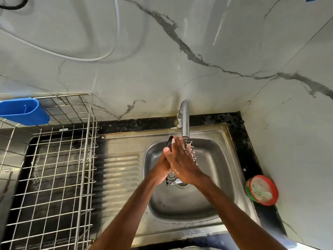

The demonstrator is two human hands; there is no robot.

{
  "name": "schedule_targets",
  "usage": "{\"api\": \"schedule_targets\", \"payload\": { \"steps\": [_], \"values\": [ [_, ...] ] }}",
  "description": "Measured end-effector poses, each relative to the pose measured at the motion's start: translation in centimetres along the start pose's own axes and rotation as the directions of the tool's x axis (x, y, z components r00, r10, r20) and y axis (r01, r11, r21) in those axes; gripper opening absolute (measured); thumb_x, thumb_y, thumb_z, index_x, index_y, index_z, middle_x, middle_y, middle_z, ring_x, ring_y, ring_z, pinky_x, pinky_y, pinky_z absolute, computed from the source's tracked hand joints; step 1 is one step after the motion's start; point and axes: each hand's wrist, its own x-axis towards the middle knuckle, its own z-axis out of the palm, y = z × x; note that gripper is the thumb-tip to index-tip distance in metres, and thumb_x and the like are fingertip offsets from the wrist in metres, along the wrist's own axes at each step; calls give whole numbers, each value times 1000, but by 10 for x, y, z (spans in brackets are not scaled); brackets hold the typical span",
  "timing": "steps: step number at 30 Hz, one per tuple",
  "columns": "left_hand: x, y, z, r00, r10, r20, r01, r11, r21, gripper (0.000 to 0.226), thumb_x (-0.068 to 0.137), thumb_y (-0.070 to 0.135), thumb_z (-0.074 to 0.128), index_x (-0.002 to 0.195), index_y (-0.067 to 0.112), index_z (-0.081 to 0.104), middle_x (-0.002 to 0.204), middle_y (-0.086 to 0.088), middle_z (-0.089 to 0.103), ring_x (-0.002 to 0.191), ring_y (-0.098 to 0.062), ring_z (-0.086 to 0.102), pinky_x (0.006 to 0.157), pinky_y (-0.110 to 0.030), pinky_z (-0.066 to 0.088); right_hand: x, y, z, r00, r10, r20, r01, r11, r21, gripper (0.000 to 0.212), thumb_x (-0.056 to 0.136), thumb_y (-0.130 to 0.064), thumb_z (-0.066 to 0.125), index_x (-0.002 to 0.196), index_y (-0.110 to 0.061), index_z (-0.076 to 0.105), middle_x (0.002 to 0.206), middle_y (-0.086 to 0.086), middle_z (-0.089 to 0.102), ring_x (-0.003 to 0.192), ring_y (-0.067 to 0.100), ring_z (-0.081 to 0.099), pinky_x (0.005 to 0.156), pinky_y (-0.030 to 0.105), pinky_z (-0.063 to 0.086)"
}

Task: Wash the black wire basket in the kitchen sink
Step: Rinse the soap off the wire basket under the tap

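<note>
Sink: dull brushed steel, ribbed drainboard. Tap: glossy chrome. Rack: shiny wire. Wall: glossy marble. Holder: smooth blue plastic.

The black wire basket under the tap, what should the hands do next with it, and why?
Probably turn the black wire basket between the palms so another side faces the faucet. The left hand and right hand press flat on opposite sides, holding it on edge over the sink, so only its top end sits beneath the spout.
</note>
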Motion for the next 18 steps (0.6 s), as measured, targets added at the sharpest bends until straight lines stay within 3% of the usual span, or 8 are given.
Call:
{"api": "schedule_targets", "payload": {
  "steps": [3,6,9,11,13,14,16,18],
  "values": [
    [1,0,-3,1000,-28,-3,28,1000,10,19,111,13,50,124,7,62,89,-16,67,80,-28,63,63,-30,54,21,4,-7,994,109,-23,-107,991,76,114,78,-82,-24,161,-8,4,168,14,9,156,25,4,124,56,-5],
    [2,3,-3,998,-55,-2,54,994,-100,23,112,14,48,128,5,60,104,-11,78,91,-31,78,76,-38,65,49,20,-21,996,83,37,-81,995,-55,77,104,-59,26,155,-2,22,142,21,51,122,36,57,110,63,36],
    [2,15,-1,995,-49,-91,30,978,-204,25,112,18,49,124,1,63,104,-12,80,90,-32,80,69,-40,67,63,48,-16,994,-60,93,66,996,-67,92,79,-14,85,149,12,31,138,38,50,99,47,69,77,62,58],
    [5,20,0,977,-67,-204,26,980,-198,21,112,14,48,115,3,66,95,-9,78,78,-17,79,57,-29,63,59,62,-9,998,-66,15,65,997,43,96,58,-13,98,135,13,47,116,38,64,78,39,74,63,53,62],
    [11,24,0,960,-108,-257,50,974,-221,21,112,13,48,115,4,67,91,-7,75,75,-13,77,54,-26,60,33,49,-10,990,-133,-39,137,983,123,72,84,-21,83,142,2,47,135,31,56,114,37,65,97,48,55],
    [16,26,0,955,-138,-263,74,969,-237,22,112,14,47,117,6,68,92,-7,74,77,-15,76,56,-27,60,19,44,-12,983,-116,-142,136,981,139,57,102,-31,59,151,-8,40,153,23,41,140,32,44,116,43,38],
    [24,30,1,944,-197,-265,131,961,-245,25,113,19,46,119,12,69,95,-6,75,81,-16,73,62,-30,60,-11,37,-7,990,-50,-129,80,967,241,57,109,-48,21,161,-25,16,170,2,6,156,12,0,125,33,8],
    [29,34,2,928,-260,-266,195,949,-247,25,112,23,46,118,12,68,95,-6,75,81,-18,71,72,-34,59,-32,32,2,995,-33,-92,58,957,283,62,106,-58,10,161,-32,3,169,-7,-11,152,3,-16,125,36,-2]
  ]
}}
